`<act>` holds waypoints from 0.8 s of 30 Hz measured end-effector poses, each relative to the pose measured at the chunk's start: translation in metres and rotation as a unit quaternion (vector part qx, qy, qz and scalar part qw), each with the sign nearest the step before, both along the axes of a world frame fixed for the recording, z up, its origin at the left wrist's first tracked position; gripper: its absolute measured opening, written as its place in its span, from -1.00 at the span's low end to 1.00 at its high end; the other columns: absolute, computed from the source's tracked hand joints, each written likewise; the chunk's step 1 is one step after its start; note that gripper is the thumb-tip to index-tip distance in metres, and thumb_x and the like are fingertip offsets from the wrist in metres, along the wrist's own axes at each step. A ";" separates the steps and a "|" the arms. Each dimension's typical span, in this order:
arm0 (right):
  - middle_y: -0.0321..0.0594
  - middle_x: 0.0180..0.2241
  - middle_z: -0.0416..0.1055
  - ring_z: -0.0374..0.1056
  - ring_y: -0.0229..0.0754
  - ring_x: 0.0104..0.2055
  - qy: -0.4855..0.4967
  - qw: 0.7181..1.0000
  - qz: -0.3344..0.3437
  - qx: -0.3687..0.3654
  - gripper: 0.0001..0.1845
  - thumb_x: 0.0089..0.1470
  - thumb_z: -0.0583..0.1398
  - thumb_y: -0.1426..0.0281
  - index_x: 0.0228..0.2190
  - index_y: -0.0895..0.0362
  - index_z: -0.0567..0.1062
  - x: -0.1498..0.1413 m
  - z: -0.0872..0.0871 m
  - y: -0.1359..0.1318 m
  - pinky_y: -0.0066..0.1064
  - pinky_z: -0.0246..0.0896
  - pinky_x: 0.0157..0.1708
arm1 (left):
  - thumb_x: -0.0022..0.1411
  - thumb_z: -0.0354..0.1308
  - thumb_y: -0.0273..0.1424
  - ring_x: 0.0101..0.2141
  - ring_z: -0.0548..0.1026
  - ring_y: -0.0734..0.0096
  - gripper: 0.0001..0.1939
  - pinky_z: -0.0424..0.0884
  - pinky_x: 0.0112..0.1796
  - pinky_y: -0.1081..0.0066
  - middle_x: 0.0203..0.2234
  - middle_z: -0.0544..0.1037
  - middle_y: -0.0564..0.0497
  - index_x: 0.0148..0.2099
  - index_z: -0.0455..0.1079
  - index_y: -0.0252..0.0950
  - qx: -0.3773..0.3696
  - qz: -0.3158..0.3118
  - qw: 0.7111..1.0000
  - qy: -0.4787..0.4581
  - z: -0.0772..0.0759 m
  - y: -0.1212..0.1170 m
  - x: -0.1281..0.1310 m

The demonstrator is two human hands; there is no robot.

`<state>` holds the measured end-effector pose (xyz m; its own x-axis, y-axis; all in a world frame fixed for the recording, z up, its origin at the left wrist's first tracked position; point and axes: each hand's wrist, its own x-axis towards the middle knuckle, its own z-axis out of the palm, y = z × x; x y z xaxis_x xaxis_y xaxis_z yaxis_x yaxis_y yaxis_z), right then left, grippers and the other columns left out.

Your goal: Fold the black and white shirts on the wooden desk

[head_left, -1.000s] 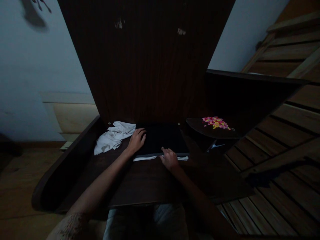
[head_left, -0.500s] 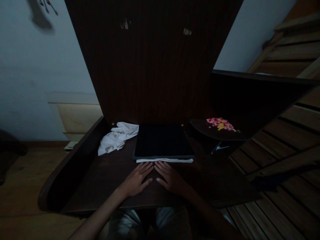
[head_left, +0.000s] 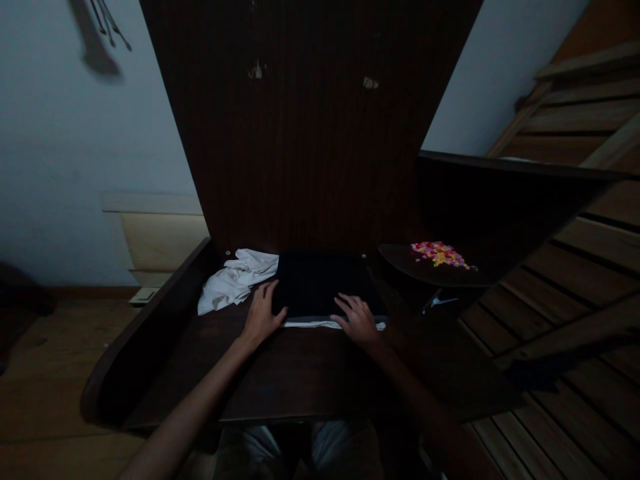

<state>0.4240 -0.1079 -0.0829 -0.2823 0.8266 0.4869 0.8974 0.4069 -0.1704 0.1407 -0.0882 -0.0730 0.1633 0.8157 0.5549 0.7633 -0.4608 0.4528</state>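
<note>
A dark folded garment [head_left: 320, 283] lies on a white folded cloth [head_left: 320, 325] at the back of a dark wooden desk [head_left: 280, 373]. My left hand [head_left: 261, 313] rests at the near left corner of the dark garment, fingers spread and thumb against its edge. My right hand [head_left: 357, 319] lies flat on its near right part, fingers stretched out over the fabric. Neither hand grips anything that I can see.
A crumpled white cloth [head_left: 235, 280] lies left of the stack. To the right, a dark round tray [head_left: 425, 267] carries a heap of small pink and yellow pieces [head_left: 439, 254]. A tall dark wooden panel [head_left: 310, 120] rises behind the desk. Wooden slats fill the right side.
Both hands moved forward from the bare desk in front of the stack onto the near edge of the dark garment, apart from each other.
</note>
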 end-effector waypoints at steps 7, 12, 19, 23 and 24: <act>-0.11 -0.22 0.57 0.46 -0.09 -0.19 0.050 0.995 -0.041 -0.080 -0.71 0.24 0.09 0.32 -0.29 0.12 0.60 0.005 0.052 0.034 -0.35 0.24 -0.19 | 0.13 0.11 -0.53 -0.16 0.49 0.21 -0.76 0.43 -0.07 0.22 -0.26 0.52 -0.09 -0.16 0.51 -0.27 -0.051 -0.080 0.994 0.049 0.040 0.035 -0.001; -0.06 -0.29 0.52 0.43 -0.06 -0.21 0.113 0.989 -0.054 0.077 -0.68 0.27 0.03 0.29 -0.30 0.14 0.54 0.003 0.118 0.059 -0.32 0.23 -0.18 | 0.18 0.08 -0.47 -0.23 0.54 0.23 -0.81 0.44 -0.13 0.27 -0.29 0.59 -0.09 -0.22 0.51 -0.30 0.058 -0.040 0.997 -0.023 0.116 0.066 0.008; -0.06 -0.18 0.51 0.44 -0.01 -0.13 -0.079 0.995 -0.058 -0.020 -0.81 0.13 0.17 0.37 -0.19 0.07 0.51 -0.009 0.164 0.064 -0.32 0.26 -0.22 | 0.13 0.02 -0.52 -0.12 0.53 0.28 -0.67 0.40 -0.04 0.31 -0.16 0.61 0.00 -0.10 0.51 -0.28 0.241 0.046 0.956 -0.162 0.234 0.083 -0.008; -0.04 -0.28 0.54 0.48 -0.02 -0.19 -0.023 0.990 -0.100 -0.092 -0.80 0.15 0.12 0.38 -0.25 0.10 0.54 -0.015 0.160 0.075 -0.35 0.30 -0.26 | 0.11 0.08 -0.54 -0.06 0.50 0.27 -0.65 0.36 0.05 0.26 -0.11 0.59 0.02 -0.05 0.48 -0.25 0.255 0.078 0.950 -0.163 0.274 0.083 -0.038; -0.07 -0.33 0.54 0.50 -0.05 -0.24 0.035 0.991 -0.092 -0.093 -0.78 0.17 0.09 0.38 -0.25 0.11 0.54 -0.017 0.162 0.080 -0.37 0.31 -0.29 | 0.10 0.11 -0.55 -0.05 0.49 0.27 -0.64 0.34 0.07 0.23 -0.10 0.58 0.02 -0.04 0.47 -0.27 0.251 0.088 0.951 -0.156 0.280 0.084 -0.047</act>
<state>0.4065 -0.0282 0.0788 -0.0906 0.9381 0.3343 0.9369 0.1942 -0.2909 0.0942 -0.0040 0.2073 -0.1884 0.4344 0.8808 0.7126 -0.5567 0.4269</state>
